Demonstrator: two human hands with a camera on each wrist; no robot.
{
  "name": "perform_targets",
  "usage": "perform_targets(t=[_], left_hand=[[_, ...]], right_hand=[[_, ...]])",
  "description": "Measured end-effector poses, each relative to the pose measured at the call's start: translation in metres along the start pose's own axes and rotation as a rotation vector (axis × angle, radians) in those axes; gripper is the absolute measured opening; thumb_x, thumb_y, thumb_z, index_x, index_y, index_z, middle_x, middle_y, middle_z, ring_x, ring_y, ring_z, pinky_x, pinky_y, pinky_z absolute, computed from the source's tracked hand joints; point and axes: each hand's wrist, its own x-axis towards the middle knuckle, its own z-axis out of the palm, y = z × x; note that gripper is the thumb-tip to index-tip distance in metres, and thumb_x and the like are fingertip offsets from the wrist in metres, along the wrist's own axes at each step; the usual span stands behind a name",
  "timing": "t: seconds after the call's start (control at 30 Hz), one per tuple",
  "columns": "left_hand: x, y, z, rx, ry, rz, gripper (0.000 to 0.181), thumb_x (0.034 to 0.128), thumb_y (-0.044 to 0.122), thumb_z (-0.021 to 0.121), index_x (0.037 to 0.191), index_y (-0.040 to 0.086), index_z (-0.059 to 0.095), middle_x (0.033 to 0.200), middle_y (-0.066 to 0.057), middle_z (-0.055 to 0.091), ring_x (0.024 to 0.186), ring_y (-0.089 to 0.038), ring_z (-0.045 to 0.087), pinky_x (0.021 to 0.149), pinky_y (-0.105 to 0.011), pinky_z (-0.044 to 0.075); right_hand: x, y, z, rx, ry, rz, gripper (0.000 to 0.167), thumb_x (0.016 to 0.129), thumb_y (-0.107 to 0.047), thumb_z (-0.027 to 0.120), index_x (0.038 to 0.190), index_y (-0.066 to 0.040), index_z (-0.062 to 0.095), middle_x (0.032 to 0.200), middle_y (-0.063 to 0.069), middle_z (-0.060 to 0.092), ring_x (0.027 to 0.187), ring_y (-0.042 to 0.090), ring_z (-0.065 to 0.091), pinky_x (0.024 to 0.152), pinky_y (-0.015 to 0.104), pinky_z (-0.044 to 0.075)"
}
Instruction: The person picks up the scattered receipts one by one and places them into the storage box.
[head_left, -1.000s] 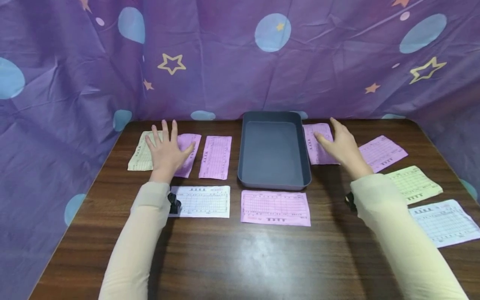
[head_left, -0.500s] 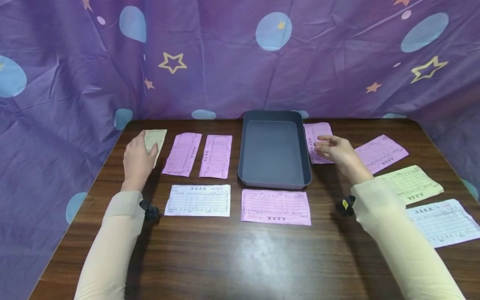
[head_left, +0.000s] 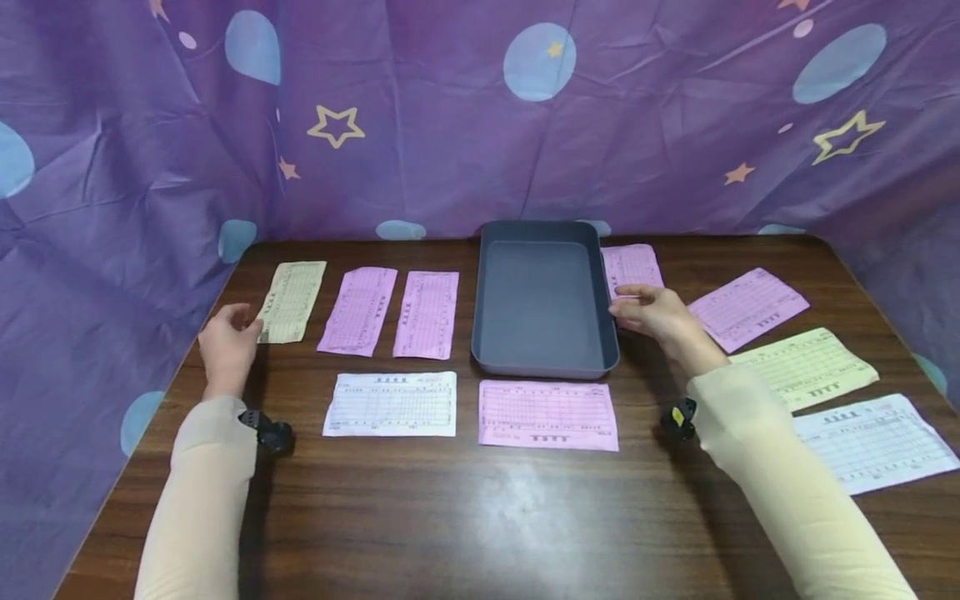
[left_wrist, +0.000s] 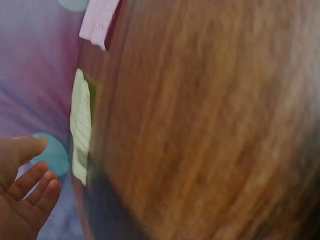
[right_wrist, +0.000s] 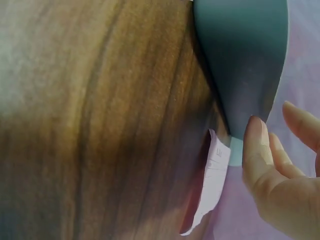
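Note:
My left hand is by the near left corner of a pale yellow printed paper slip. In the left wrist view its thumb and fingers are apart with nothing between them, and the yellow slip lies flat on the table. Beside the right wall of a dark grey tray, my right hand hovers above a pink slip, covering part of it. The right wrist view has this hand with bent, parted fingers and no object in them; whether a fingertip touches the tray is unclear.
Two pink slips and a white slip lie left of the tray. A pink slip is in front of it. On the right are another pink slip, a yellow-green slip and a white slip. A purple curtain hangs behind.
My left hand has moved left and nearer, from over the yellow and pink slips to beside the yellow one. The right hand has lowered toward the tray's right side, its fingers drawing closer together.

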Motion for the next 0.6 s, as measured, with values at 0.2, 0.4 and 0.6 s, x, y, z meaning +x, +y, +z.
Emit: perform_targets(t=[0.2, 0.4, 0.6], left_hand=[[0.003, -0.009, -0.001, -0.004, -0.046, -0.062, 0.044, 0.0889, 0.012, 0.060, 0.126, -0.010, 0.053, 0.121, -0.033, 0.057, 0.113, -0.044, 0.052, 0.101, -0.051, 0.042], [0.005, -0.016, 0.004, 0.011, -0.126, -0.109, 0.056, 0.0902, 0.023, 0.059, 0.132, -0.012, 0.045, 0.127, -0.033, 0.053, 0.119, -0.044, 0.049, 0.106, -0.050, 0.040], [0.005, -0.015, 0.008, 0.018, -0.108, -0.123, 0.056, 0.0925, 0.024, 0.057, 0.132, -0.013, 0.045, 0.125, -0.034, 0.054, 0.117, -0.044, 0.049, 0.105, -0.050, 0.041]], right_hand=[[0.002, 0.003, 0.002, -0.029, -0.009, 0.019, 0.062, 0.090, 0.002, 0.056, 0.140, 0.019, 0.023, 0.074, -0.021, 0.062, 0.071, -0.010, 0.059, 0.068, 0.008, 0.053], [0.000, 0.010, 0.003, -0.105, -0.005, 0.036, 0.061, 0.091, -0.001, 0.057, 0.141, 0.018, 0.026, 0.082, -0.021, 0.058, 0.075, -0.011, 0.058, 0.072, 0.007, 0.053], [-0.001, 0.006, 0.005, -0.085, -0.013, 0.044, 0.061, 0.093, -0.003, 0.056, 0.141, 0.017, 0.026, 0.083, -0.021, 0.057, 0.077, -0.012, 0.057, 0.072, 0.006, 0.051]])
